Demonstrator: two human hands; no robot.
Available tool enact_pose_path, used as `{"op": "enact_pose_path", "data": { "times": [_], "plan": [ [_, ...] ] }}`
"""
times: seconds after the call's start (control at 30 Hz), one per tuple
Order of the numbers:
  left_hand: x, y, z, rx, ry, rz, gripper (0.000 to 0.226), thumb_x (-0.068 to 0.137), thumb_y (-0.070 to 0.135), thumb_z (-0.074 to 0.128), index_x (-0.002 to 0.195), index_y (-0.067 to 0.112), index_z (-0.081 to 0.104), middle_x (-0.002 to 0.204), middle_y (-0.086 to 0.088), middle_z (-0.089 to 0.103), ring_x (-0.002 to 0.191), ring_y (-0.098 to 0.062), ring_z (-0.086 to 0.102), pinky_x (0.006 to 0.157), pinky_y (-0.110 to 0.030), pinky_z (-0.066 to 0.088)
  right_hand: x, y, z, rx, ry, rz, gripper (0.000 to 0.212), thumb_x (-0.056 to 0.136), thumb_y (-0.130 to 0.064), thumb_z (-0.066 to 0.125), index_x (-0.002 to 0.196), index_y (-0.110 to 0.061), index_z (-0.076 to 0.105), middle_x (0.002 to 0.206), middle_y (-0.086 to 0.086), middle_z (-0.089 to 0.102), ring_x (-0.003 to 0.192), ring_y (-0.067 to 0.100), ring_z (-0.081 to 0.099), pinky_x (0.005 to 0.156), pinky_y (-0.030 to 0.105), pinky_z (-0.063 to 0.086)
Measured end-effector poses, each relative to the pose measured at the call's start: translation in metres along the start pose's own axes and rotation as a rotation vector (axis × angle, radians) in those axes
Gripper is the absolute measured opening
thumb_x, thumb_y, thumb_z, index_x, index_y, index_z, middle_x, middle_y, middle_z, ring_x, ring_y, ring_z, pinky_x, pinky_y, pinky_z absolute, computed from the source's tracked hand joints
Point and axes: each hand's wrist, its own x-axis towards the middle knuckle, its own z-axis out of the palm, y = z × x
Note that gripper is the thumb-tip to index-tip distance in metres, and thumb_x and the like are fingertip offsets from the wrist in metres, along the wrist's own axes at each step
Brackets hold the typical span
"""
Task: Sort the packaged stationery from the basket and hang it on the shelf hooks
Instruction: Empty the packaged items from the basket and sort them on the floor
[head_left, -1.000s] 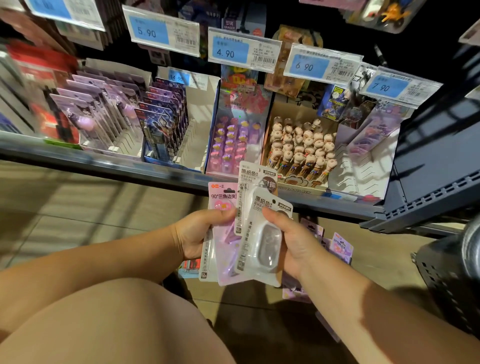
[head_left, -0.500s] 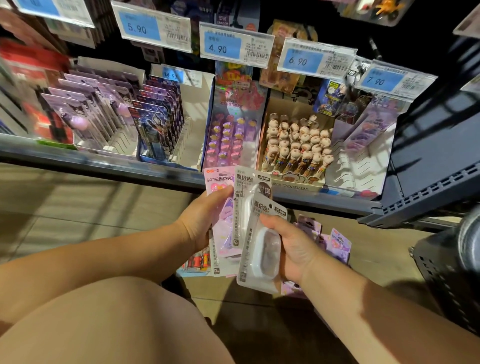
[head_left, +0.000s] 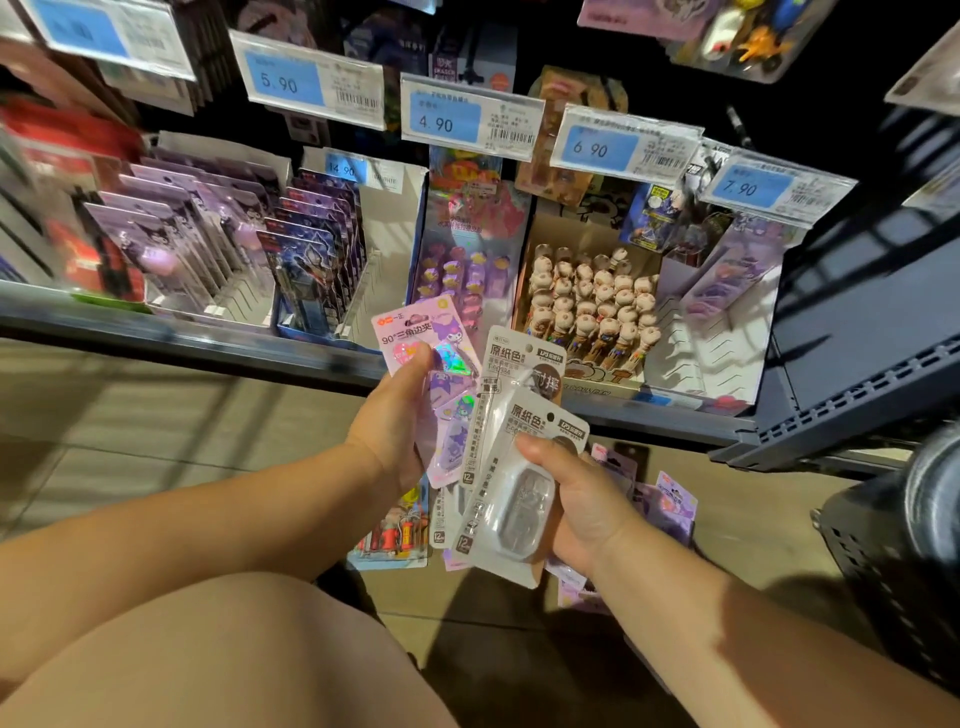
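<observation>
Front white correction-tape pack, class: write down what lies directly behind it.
A second matching white pack sits behind the front pack, top showing, lower half covered. Purple packs lie below, mostly hidden by the right hand.

A pink pack (head_left: 415, 338) of cartoon clips is held upright in the left hand (head_left: 389, 431). The right hand (head_left: 576, 499) grips a tilted white tape pack (head_left: 519, 493), overlapping a second white pack (head_left: 519, 364). Purple packs (head_left: 670, 499) lie on the floor below, near a dark perforated basket (head_left: 893, 561).

Price tags (head_left: 283, 83) read 5.90, 4.90, 6.90, 7.90 (box tag (head_left: 343, 169): 14.90). Pink pack (head_left: 408, 335) reads 90°三角边夹; white packs (head_left: 532, 422) read 原纸色
</observation>
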Motion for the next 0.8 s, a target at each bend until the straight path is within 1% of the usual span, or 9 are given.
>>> {"op": "enact_pose_path", "data": {
  "times": [0.07,0.17,0.23,0.33,0.43,0.5,0.57,0.7,0.8],
  "plan": [
    [0.004,0.003,-0.001,0.000,0.045,0.018,0.050,0.098,0.042,0.046,0.135,0.007,0.051,0.128,-0.021,0.062,0.117,-0.037,0.060,0.095,-0.048,0.050,0.001,0.000,-0.002,0.000,0.044,-0.010,0.046,0.059,-0.020,0.081,0.103,-0.011,0.068,0.105,0.021,0.070,0.090,0.035,0.069,0.079,0.045,0.056],
    [0.006,0.009,-0.002,-0.005,0.108,0.054,0.045,0.099,0.040,0.047,0.132,0.009,0.055,0.123,-0.018,0.066,0.113,-0.034,0.063,0.094,-0.049,0.050,0.001,-0.002,-0.010,0.015,0.096,-0.015,0.032,0.061,-0.021,0.074,0.091,-0.014,0.068,0.096,0.018,0.071,0.086,0.034,0.069,0.078,0.046,0.055],
    [0.010,0.014,-0.006,0.003,0.186,0.086,0.039,0.099,0.039,0.051,0.127,0.013,0.058,0.115,-0.013,0.070,0.104,-0.029,0.068,0.092,-0.049,0.052,-0.001,-0.006,-0.020,0.028,0.139,-0.019,0.035,0.061,-0.022,0.073,0.095,-0.015,0.069,0.097,0.016,0.072,0.086,0.033,0.070,0.079,0.046,0.054],
    [0.015,0.012,-0.014,0.136,0.261,0.044,0.030,0.096,0.034,0.057,0.118,0.014,0.061,0.108,-0.011,0.071,0.096,-0.029,0.069,0.093,-0.046,0.052,-0.003,-0.020,-0.037,0.075,0.174,-0.032,0.040,0.066,-0.024,0.071,0.105,-0.015,0.069,0.104,0.016,0.072,0.097,0.035,0.067,0.089,0.051,0.050],
    [0.011,-0.004,-0.011,0.385,0.186,-0.049,0.014,0.096,0.020,0.054,0.106,0.013,0.061,0.098,-0.016,0.063,0.084,-0.029,0.060,0.080,-0.039,0.048,-0.004,-0.031,-0.044,0.081,0.148,-0.022,0.033,0.068,-0.028,0.070,0.097,-0.014,0.071,0.096,0.014,0.073,0.089,0.033,0.068,0.092,0.050,0.049],
    [0.008,-0.012,-0.001,0.501,0.110,-0.059,0.012,0.095,0.011,0.052,0.107,0.012,0.056,0.100,-0.020,0.062,0.084,-0.029,0.058,0.074,-0.037,0.047,-0.004,-0.035,-0.042,0.041,0.131,-0.001,0.041,0.063,-0.033,0.073,0.100,-0.016,0.072,0.100,0.014,0.073,0.091,0.033,0.068,0.090,0.051,0.049],
    [0.005,-0.014,0.010,0.577,0.057,-0.048,0.020,0.095,0.009,0.053,0.114,0.016,0.048,0.100,-0.016,0.065,0.079,-0.026,0.062,0.068,-0.035,0.049,-0.001,-0.035,-0.036,0.031,0.125,0.013,0.043,0.060,-0.033,0.074,0.099,-0.017,0.072,0.099,0.013,0.073,0.090,0.032,0.067,0.084,0.047,0.051],
    [0.004,-0.018,0.021,0.662,-0.054,0.035,0.067,0.095,0.014,0.061,0.139,0.045,0.021,0.083,-0.007,0.074,0.068,-0.021,0.069,0.059,-0.034,0.053,0.003,-0.027,-0.024,0.009,0.168,0.035,0.041,0.054,-0.032,0.077,0.092,-0.018,0.070,0.085,0.011,0.073,0.084,0.031,0.067,0.088,0.049,0.049],
    [-0.002,-0.018,0.023,0.571,-0.040,0.056,0.062,0.100,0.008,0.049,0.131,0.055,0.023,0.079,-0.007,0.073,0.062,-0.020,0.068,0.050,-0.030,0.051,0.006,-0.021,-0.015,0.012,0.246,0.033,0.056,0.042,-0.036,0.082,0.094,-0.018,0.068,0.082,0.009,0.071,0.082,0.031,0.065,0.080,0.047,0.051]
  ]
}}
